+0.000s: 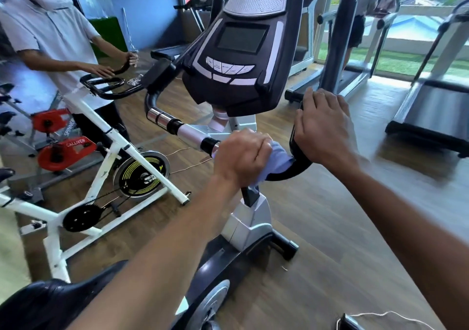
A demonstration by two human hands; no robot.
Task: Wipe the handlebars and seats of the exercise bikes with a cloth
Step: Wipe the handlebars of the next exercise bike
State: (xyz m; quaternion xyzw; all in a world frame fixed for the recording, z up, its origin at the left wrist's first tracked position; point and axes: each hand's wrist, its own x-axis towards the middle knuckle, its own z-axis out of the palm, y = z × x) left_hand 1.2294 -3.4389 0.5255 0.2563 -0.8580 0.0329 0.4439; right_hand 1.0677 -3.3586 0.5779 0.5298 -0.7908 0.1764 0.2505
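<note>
Gym floor [317,215], two hands (left hand [241,156] gripping one cloth [279,159]), one handlebar [298,167]

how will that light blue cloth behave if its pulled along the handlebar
Probably floppy: the cloth bunches in folds under the left hand. Likely light, and it should drape around the curved handlebar rather than slide off.

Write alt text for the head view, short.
A person's left hand grips a light blue cloth around an exercise bike's black handlebar while the right hand holds its upright end. Another person stands at a white spin bike on the left.
</note>
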